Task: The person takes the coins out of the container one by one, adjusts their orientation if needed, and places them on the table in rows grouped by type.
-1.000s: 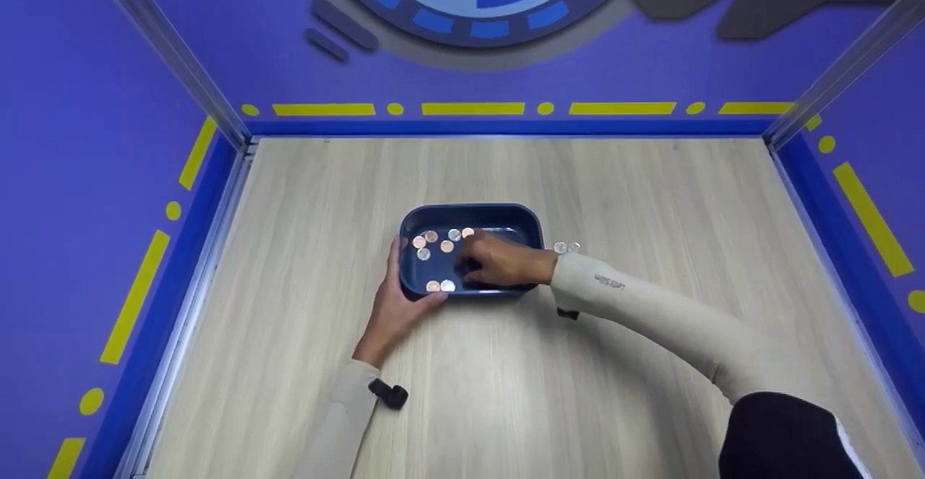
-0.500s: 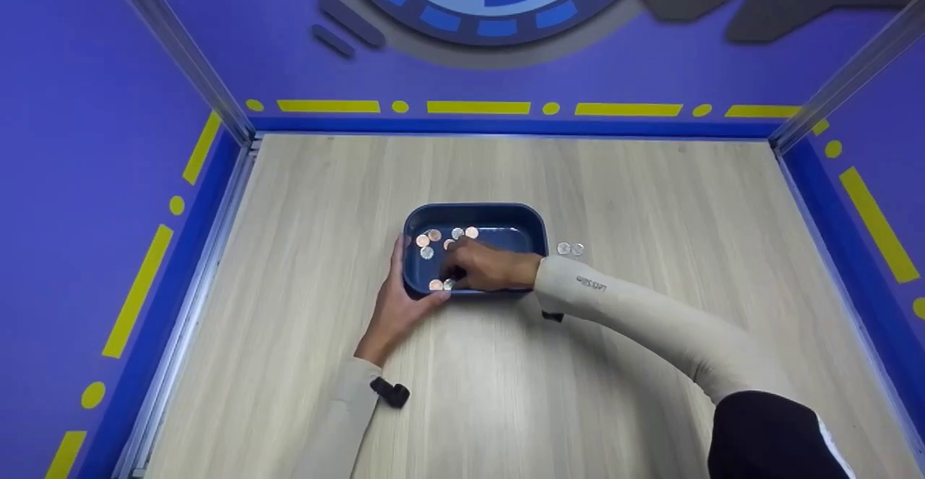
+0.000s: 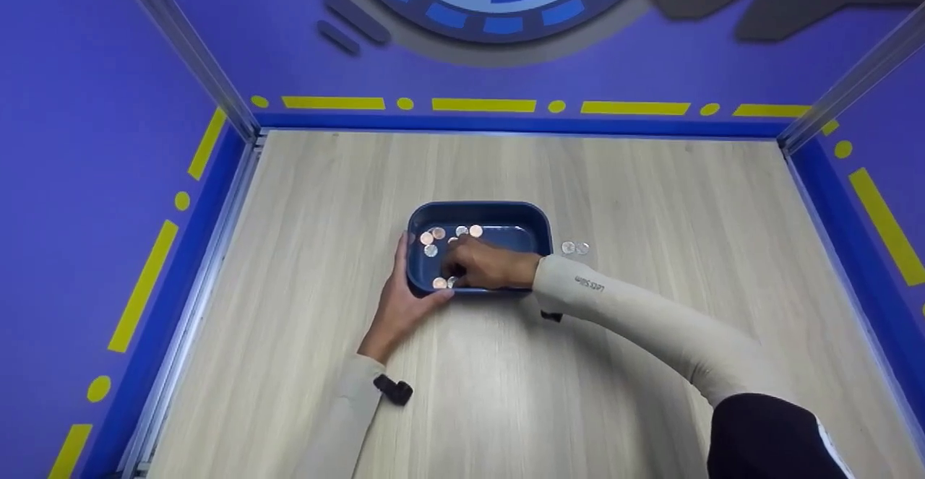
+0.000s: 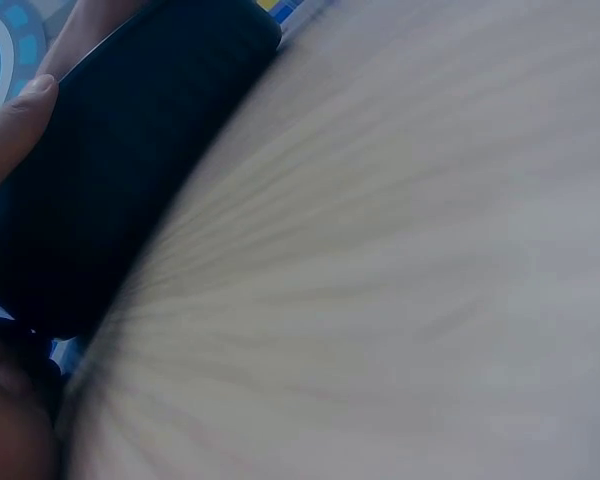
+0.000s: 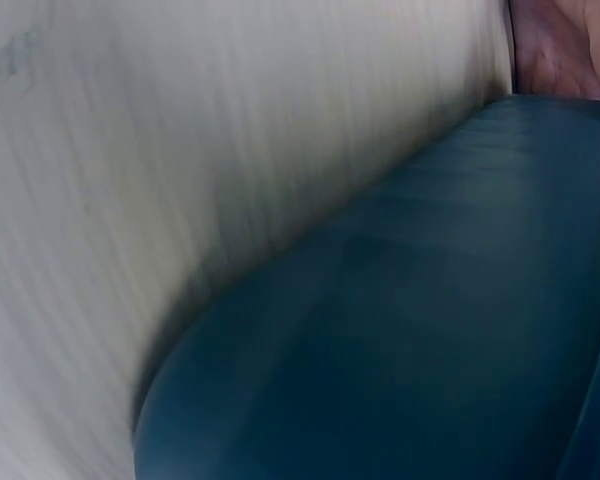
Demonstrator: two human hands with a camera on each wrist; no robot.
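the left arm [image 3: 340, 414] reaches forward, its left hand [image 3: 407, 300] holding the thumb spread away from the fingers. the right arm [image 3: 636, 320] slants across from the right, the right hand [image 3: 488, 264] back up, fingers curled downward, tips hidden.

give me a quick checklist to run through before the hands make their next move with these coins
1. Tray upright on the table: ok.
2. Left hand bracing the tray: ok, it lies against the near left corner.
3. Right hand inside the tray: ok, it reaches in over the right side.
4. Near silver coin firmly gripped: cannot tell, the right hand partly covers it.
5. Every coin in the tray fully visible: not ok, the right hand covers part of some.
6. Two silver coins outside, clear of the sleeve: ok, both show whole.
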